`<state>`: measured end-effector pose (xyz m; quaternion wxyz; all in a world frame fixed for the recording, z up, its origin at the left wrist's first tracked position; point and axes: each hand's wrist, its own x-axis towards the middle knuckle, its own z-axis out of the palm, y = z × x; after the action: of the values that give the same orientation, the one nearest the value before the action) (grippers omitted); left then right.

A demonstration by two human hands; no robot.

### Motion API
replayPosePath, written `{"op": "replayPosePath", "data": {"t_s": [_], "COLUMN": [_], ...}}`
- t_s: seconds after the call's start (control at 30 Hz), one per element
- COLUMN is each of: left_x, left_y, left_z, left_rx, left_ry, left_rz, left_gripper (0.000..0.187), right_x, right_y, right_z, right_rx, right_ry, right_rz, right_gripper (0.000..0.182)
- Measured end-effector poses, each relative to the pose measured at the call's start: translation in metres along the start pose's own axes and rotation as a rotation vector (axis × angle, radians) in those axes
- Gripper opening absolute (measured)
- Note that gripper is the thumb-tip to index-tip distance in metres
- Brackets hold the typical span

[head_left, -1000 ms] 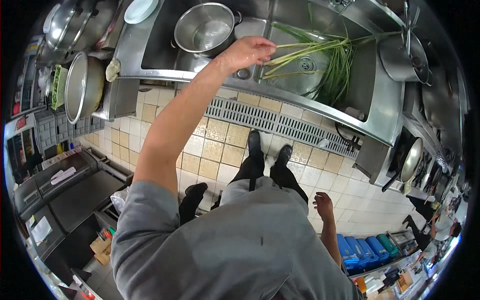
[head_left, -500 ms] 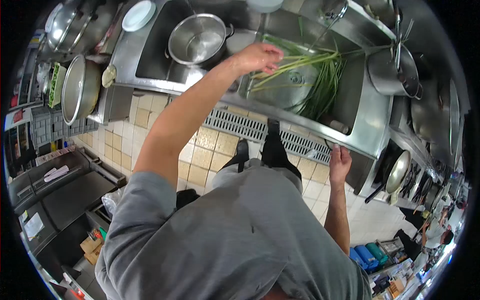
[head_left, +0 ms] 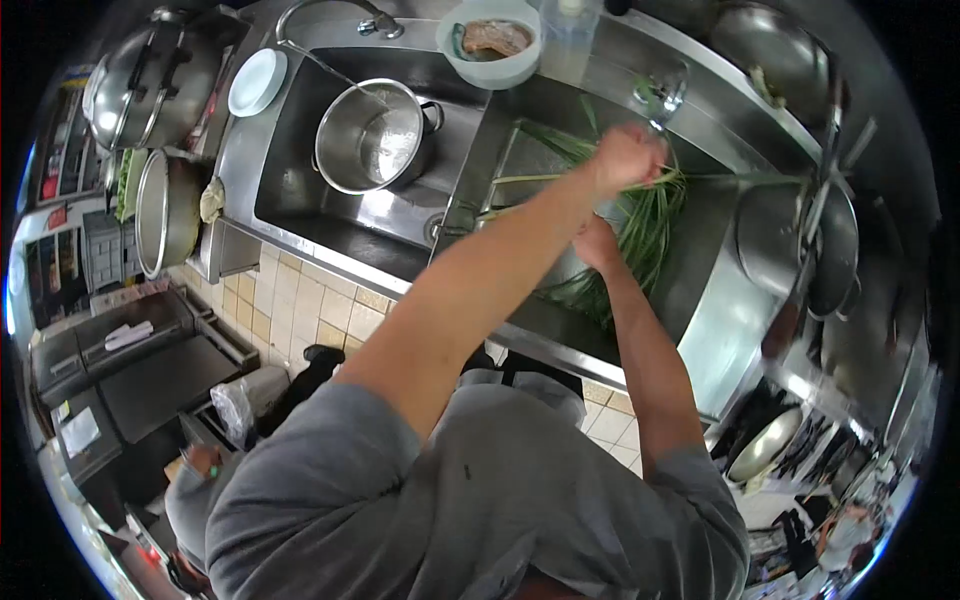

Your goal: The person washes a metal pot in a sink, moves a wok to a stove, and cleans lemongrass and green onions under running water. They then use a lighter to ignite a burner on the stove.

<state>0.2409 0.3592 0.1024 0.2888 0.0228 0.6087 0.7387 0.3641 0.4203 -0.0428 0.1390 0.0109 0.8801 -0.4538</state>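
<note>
A bunch of long green onions (head_left: 655, 235) lies across the right sink basin (head_left: 705, 215), its leaves hanging down toward the front. My left hand (head_left: 630, 157), slightly blurred, reaches over the bunch below the right faucet, its fingers curled in at the upper stalks. Lower down, my right hand (head_left: 597, 243) is in the basin against the leaves. My left forearm covers part of it, so its fingers are mostly hidden. In the left sink basin (head_left: 300, 205) a two-handled steel pot (head_left: 345, 165) stands under a stream of water.
The left faucet (head_left: 345, 8) runs into the pot. Behind the sinks sits a white bowl (head_left: 490, 72) holding brownish food. White plates (head_left: 257, 82) rest at the left, a large steel bowl (head_left: 168, 215) beyond the counter's edge. Pans (head_left: 775, 240) crowd the right side.
My left hand has moved right along the green onions. My right hand has gone from outside the sink's front edge into the basin. The view has shifted, showing the running left faucet.
</note>
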Motion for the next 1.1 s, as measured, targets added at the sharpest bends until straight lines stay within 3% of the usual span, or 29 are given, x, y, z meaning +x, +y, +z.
{"op": "replayPosePath", "data": {"t_s": [0.03,0.07,0.1,0.13,0.17,0.23,0.33,0.43,0.5,0.6,0.7,0.83,0.87,0.93,1.0,1.07,1.1], "left_x": [-0.026,-0.05,-0.07,-0.083,-0.122,-0.169,-0.23,-0.259,-0.265,-0.259,-0.249,-0.25,-0.246,-0.242,-0.236,-0.225,-0.218], "left_y": [0.002,-0.007,-0.02,-0.074,-0.063,-0.109,-0.114,-0.104,-0.109,-0.111,-0.101,-0.149,-0.144,-0.128,-0.094,-0.067,-0.049], "left_z": [0.007,0.002,-0.009,-0.032,-0.035,-0.077,-0.109,-0.125,-0.129,-0.131,-0.121,-0.138,-0.133,-0.119,-0.099,-0.087,-0.081], "left_rx": [-0.026,0.278,0.583,0.597,0.47,0.569,0.665,0.694,0.459,0.541,0.634,0.5,0.502,0.398,0.387,0.258,0.234], "left_ry": [0.005,0.06,0.108,0.098,0.199,0.228,0.287,0.247,0.406,0.469,0.458,0.464,0.447,0.741,0.708,0.588,0.493], "left_rz": [-0.017,0.032,0.079,0.247,0.143,-0.208,-0.36,-0.356,-0.344,-0.361,-0.379,-0.253,-0.23,-0.012,0.103,0.323,0.373], "left_gripper": [0.024,0.025,0.026,0.026,0.026,0.026,0.027,0.028,0.026,0.026,0.025,0.021,0.021,0.016,0.015,0.028,0.045], "right_x": [0.021,0.035,0.048,0.065,0.097,0.122,0.119,0.087,0.064,0.051,0.041,0.014,0.01,0.003,-0.003,-0.005,-0.006], "right_y": [0.012,0.033,0.062,0.076,0.048,0.039,0.022,0.041,0.046,0.068,0.085,0.08,0.063,0.036,0.019,0.003,-0.015], "right_z": [0.016,0.03,0.043,0.051,0.051,0.056,0.066,0.099,0.12,0.131,0.116,0.055,0.04,0.013,-0.007,-0.018,-0.029], "right_rx": [-0.128,-0.116,-0.029,0.059,-0.556,-0.633,-0.736,-0.882,-0.899,-0.806,-0.9,-0.863,-0.767,-0.68,-0.441,-0.375,-0.231], "right_ry": [-0.13,-0.145,-0.093,-0.036,-0.096,-0.131,-0.333,-0.456,-0.532,-0.554,-0.554,-0.424,-0.368,-0.292,-0.099,-0.008,0.101], "right_rz": [-0.125,-0.126,-0.193,-0.261,-0.161,-0.168,-0.114,-0.346,-0.35,-0.459,-0.278,-0.412,-0.406,-0.402,-0.474,-0.45,-0.444], "right_gripper": [0.046,0.046,0.052,0.058,0.063,0.065,0.069,0.056,0.042,0.028,0.023,0.022,0.022,0.024,0.022,0.021,0.021]}}
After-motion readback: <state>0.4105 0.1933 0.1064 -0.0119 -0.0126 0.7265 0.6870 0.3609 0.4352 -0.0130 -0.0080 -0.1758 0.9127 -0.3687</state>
